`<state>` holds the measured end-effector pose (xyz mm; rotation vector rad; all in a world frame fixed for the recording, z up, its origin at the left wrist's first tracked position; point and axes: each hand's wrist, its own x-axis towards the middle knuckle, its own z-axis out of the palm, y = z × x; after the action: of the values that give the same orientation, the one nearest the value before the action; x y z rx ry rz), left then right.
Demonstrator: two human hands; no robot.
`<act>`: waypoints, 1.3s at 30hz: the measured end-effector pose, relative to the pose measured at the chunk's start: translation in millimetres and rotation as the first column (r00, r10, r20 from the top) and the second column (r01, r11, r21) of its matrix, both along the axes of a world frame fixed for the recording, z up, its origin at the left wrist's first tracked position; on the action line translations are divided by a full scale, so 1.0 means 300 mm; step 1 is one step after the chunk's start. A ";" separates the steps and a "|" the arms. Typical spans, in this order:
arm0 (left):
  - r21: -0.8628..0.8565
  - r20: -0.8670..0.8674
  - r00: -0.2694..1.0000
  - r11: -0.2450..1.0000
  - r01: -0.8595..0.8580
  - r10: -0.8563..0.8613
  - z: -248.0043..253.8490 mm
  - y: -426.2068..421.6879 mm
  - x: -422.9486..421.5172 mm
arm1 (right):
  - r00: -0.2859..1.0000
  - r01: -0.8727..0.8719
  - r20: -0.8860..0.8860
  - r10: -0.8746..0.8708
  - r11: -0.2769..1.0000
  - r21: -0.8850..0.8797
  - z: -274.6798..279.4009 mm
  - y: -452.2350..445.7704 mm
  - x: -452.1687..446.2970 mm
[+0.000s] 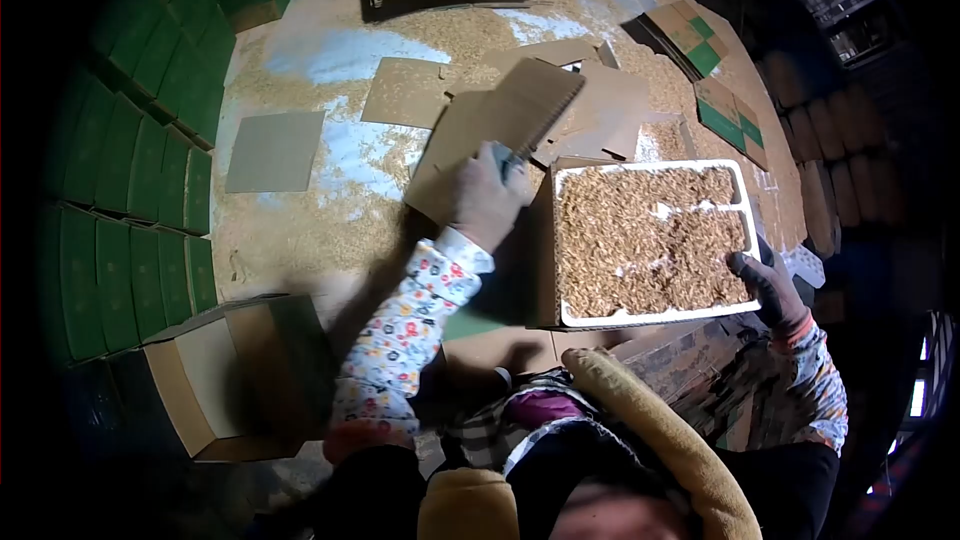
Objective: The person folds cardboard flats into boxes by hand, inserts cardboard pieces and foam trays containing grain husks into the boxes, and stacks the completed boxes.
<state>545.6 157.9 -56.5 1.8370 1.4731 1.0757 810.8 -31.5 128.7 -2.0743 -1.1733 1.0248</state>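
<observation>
Left hand (pixel 487 202), gripping card (pixel 512 112), best held clear; right hand (pixel 775 290), gripping tray (pixel 620 320) by its edge, best kept level against spilling fill (pixel 630 220).

Left hand (pixel 490 194) stretches forward, curled; right hand (pixel 774 290), also curled, sits farther back.

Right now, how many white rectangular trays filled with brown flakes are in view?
1. The white rectangular tray of brown flakes is right of centre, with the right hand at its right edge. Others may be hidden where it is dark.
</observation>
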 end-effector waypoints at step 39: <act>0.432 -0.163 0.969 0.896 -0.099 0.186 0.361 0.081 -0.028 | 0.859 -0.315 0.503 0.099 0.876 0.365 -0.377 0.341 0.148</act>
<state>537.2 182.1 51.9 2.2161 1.6058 1.4051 855.2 70.9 15.7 -1.8939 -1.7271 0.2774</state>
